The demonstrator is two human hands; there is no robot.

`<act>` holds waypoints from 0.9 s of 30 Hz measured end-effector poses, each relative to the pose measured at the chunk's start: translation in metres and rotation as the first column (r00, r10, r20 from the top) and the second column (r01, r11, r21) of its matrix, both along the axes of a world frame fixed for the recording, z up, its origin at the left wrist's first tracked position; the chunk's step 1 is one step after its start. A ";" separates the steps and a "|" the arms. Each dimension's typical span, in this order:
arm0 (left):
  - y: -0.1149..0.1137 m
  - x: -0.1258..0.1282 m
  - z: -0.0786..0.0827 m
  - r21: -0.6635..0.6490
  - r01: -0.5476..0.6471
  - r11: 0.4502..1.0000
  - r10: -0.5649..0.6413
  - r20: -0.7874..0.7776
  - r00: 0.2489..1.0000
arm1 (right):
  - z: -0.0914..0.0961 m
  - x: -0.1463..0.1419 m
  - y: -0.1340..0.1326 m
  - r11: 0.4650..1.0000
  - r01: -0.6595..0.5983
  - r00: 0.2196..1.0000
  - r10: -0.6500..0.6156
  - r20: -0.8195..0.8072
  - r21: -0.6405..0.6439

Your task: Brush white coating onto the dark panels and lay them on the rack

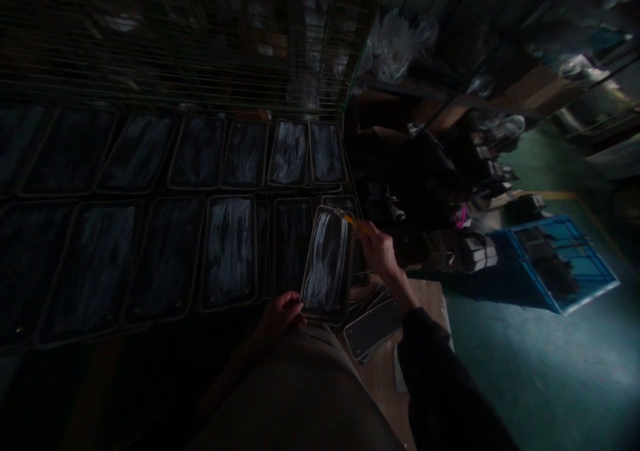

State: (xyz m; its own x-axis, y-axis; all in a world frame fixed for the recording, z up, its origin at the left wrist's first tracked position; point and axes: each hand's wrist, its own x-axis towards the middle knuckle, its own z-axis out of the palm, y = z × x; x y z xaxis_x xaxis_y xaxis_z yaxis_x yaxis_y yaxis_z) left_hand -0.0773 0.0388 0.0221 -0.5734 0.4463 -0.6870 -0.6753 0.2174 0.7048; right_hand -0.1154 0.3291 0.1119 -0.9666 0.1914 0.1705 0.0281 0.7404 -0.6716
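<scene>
My left hand (pixel 281 314) grips the near bottom corner of a dark rounded rectangular plate (pixel 327 261) streaked with white smears, holding it tilted above the bench. My right hand (pixel 379 250) is closed round a thin orange-handled brush (pixel 351 220) whose tip rests on the plate's upper right corner. Just below the plate lies a small stack of unsmeared dark plates (pixel 373 331) on a wooden board.
Two rows of similar smeared plates (pixel 230 248) cover the dark bench to the left. A wire rack (pixel 175 38) stands behind them. Cluttered shelves (pixel 450 138) rise at right, and a blue crate (pixel 560 261) sits on the green floor.
</scene>
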 end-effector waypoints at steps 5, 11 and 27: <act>0.000 0.000 0.000 0.005 -0.011 1.000 0.011 0.012 1.000 | -0.004 0.003 -0.005 0.998 -0.062 0.996 0.062 0.063 -0.001; 0.001 0.001 0.004 0.048 -0.061 0.997 0.058 0.066 0.996 | 0.033 0.037 -0.003 0.931 -0.158 0.927 0.255 0.275 -0.330; 0.004 0.005 0.020 0.060 -0.137 0.989 0.129 0.113 0.985 | 0.032 0.097 -0.036 0.980 -0.195 0.943 0.181 0.280 0.026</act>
